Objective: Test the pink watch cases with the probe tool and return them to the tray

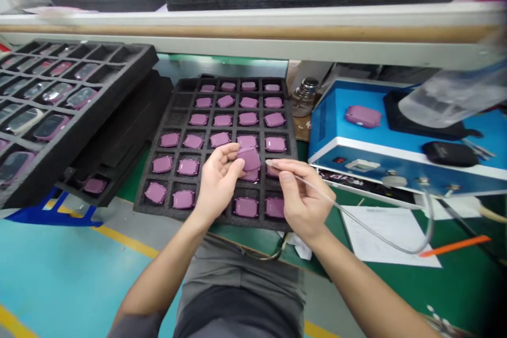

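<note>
Fingertips (pixel 237 165) of the left hand (pixel 217 182) pinch a mauve plastic casing (pixel 250 158), right hand (pixel 301 198) closed on a thin tubed probe (pixel 277 165); steady both

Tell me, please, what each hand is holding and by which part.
The left hand pinches a purple casing by its edge; the right hand grips a thin tube near its tip.
</note>
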A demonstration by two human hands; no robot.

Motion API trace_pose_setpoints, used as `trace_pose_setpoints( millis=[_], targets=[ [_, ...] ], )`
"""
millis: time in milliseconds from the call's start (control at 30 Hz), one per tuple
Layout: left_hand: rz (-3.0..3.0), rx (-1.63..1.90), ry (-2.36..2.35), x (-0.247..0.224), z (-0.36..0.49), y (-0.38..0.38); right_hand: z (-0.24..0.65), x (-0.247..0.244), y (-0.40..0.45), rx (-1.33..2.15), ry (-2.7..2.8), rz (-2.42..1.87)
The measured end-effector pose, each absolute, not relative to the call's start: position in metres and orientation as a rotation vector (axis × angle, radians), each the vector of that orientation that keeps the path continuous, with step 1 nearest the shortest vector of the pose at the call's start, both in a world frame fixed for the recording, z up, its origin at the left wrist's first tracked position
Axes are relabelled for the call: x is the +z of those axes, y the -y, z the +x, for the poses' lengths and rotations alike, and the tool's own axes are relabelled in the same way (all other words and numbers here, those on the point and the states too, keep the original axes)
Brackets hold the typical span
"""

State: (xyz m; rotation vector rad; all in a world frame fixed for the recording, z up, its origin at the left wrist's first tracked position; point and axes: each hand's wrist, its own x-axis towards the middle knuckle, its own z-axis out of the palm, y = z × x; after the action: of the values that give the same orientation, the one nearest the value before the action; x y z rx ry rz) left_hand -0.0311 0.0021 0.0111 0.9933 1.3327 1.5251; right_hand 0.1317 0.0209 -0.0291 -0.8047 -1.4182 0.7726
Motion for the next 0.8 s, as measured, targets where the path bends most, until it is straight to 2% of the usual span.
trace_pose_setpoints(
  millis=[800],
  targets=[
    [0.877,1.648,-1.265,-0.006,-0.008,-0.001,0.132,-0.027,-0.024,0.897,1.469,-0.842]
  ],
)
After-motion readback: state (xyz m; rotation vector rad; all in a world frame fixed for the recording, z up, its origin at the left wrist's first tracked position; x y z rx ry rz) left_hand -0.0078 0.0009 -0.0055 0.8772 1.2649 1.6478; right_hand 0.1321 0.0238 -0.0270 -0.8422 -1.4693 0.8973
